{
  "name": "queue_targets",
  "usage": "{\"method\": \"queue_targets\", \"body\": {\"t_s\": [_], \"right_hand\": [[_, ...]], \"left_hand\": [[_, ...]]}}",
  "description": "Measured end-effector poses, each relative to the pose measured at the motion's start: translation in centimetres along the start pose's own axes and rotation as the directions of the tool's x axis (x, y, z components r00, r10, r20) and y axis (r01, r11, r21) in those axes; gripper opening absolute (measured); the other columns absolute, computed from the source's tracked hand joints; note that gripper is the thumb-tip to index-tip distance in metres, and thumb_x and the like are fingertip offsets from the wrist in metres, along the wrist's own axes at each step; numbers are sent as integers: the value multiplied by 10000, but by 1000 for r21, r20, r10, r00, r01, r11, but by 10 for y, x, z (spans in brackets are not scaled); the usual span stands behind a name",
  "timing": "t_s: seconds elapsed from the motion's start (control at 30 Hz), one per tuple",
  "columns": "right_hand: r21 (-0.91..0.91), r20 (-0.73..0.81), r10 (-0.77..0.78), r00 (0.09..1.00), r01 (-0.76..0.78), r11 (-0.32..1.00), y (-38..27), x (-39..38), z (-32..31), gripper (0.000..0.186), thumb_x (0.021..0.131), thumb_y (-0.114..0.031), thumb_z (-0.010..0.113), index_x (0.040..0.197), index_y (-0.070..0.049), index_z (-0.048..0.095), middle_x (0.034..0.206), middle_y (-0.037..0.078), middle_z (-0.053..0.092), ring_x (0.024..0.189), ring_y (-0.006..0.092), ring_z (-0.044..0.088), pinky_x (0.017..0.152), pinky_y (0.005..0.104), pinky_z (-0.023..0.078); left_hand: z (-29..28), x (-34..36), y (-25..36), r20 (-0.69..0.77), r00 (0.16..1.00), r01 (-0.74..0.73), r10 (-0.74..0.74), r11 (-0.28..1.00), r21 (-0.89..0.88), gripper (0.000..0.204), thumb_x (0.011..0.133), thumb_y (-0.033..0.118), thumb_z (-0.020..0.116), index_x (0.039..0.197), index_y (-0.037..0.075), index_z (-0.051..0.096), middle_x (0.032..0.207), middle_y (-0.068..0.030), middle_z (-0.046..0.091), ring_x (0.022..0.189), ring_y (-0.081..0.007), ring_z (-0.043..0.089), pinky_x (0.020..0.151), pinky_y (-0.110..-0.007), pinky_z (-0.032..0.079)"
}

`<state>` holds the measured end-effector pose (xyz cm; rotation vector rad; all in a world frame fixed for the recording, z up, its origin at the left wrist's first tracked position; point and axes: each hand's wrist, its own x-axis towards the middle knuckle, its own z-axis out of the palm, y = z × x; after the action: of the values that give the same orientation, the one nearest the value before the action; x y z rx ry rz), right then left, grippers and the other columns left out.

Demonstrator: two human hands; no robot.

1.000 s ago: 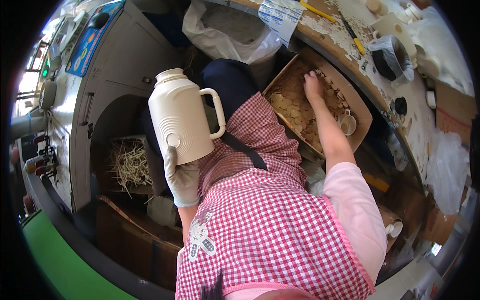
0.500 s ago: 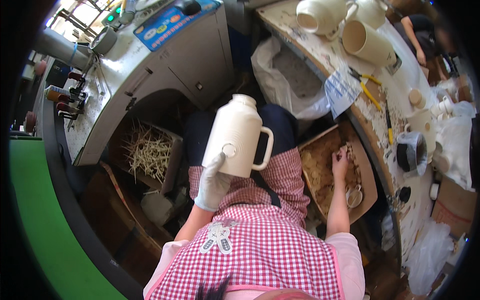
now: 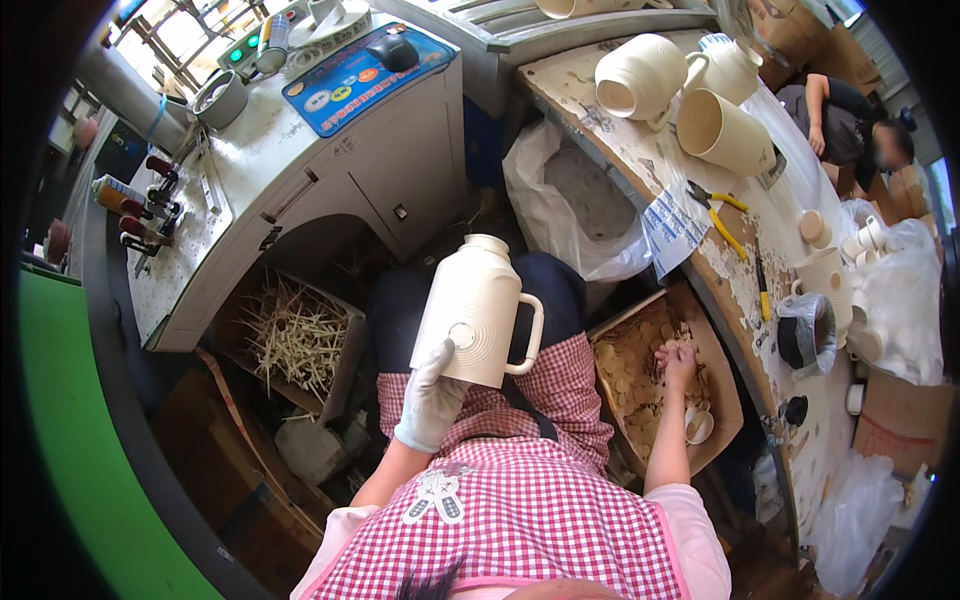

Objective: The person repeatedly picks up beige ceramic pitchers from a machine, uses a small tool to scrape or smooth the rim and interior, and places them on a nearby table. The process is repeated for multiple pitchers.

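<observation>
My left hand [image 3: 432, 400], in a pale work glove, grips the lower left side of a cream plastic jug [image 3: 470, 315]. The jug is held over my lap, its open neck away from me and its loop handle on the right. Ring-shaped ridges surround a small round spot on its side. My bare right hand [image 3: 677, 364] is over a cardboard box [image 3: 722, 415] on the right, its fingers curled together; whatever is in them is too small to tell. Flat round cream pieces [image 3: 625, 372] fill the box, and a cream ring-shaped part [image 3: 699, 425] lies near my wrist.
Right, a worn workbench [image 3: 735, 265] carries more cream jugs [image 3: 640, 80], yellow-handled pliers [image 3: 722, 215] and a bag-lined container [image 3: 805, 330]. Left, thin cream sticks [image 3: 300, 335] fill a box below a white cabinet [image 3: 380, 150]. A person [image 3: 845, 125] sits at the far right.
The whole view has shifted, so the surroundings sit lower. The jug has come slightly nearer to me. My right hand has drawn back a little inside the box, fingers now curled.
</observation>
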<state>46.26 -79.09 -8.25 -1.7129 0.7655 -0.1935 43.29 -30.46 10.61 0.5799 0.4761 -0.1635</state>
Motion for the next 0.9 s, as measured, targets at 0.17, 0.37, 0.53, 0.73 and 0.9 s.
{"method": "queue_targets", "body": {"t_s": [0.17, 0.37, 0.53, 0.73, 0.9], "right_hand": [[380, 420, -8, 907, -168, 910, -122, -84, 63, 342, 1028, -152, 686, 1338, -8, 665, 1170, 52, 733, 960, 95, 685, 797, 223, 551], [228, 805, -74, 589, -192, 955, -224, -203, 178, 182, 968, -79, 748, 1124, 11, 725, 932, 62, 758, 742, 97, 710, 624, 212, 551], [62, 734, -73, 676, 42, 997, -230, -228, 200, 136, 954, -85, 767, 1067, -13, 741, 896, 49, 765, 749, 89, 711, 669, 207, 562], [53, 803, -124, 583, 137, 989, -238, -226, 200, 145, 932, -101, 793, 1039, -18, 740, 859, 39, 760, 704, 77, 688, 666, 213, 563], [-150, 822, -24, 569, 256, 955, -255, -220, 206, 145, 893, -108, 826, 963, -8, 748, 845, 51, 762, 709, 85, 691, 671, 227, 561]], "left_hand": [[-4, 5, -8, 43, 999, -19, 19, 1000, -8, 558, 1071, 282, 600, 1537, 33, 421, 1495, -126, 552, 1377, -252, 548, 1162, -439, 459], [-9, -5, -24, 71, 997, -36, 25, 988, 151, 493, 1077, 278, 596, 1500, 60, 467, 1420, -101, 597, 1273, -209, 617, 1067, -395, 537], [-9, -11, -22, 71, 995, -77, 64, 979, 191, 448, 1068, 264, 628, 1458, 72, 523, 1318, -74, 651, 1163, -164, 662, 961, -321, 572], [-17, -8, -21, 86, 993, -103, 85, 968, 227, 424, 1047, 216, 668, 1430, 62, 569, 1319, -72, 663, 1157, -154, 652, 966, -306, 546], [-25, -7, -20, 122, 983, -181, 140, 869, 460, 456, 1028, 184, 692, 1441, 53, 552, 1323, -78, 660, 1164, -176, 659, 987, -320, 544]]}}
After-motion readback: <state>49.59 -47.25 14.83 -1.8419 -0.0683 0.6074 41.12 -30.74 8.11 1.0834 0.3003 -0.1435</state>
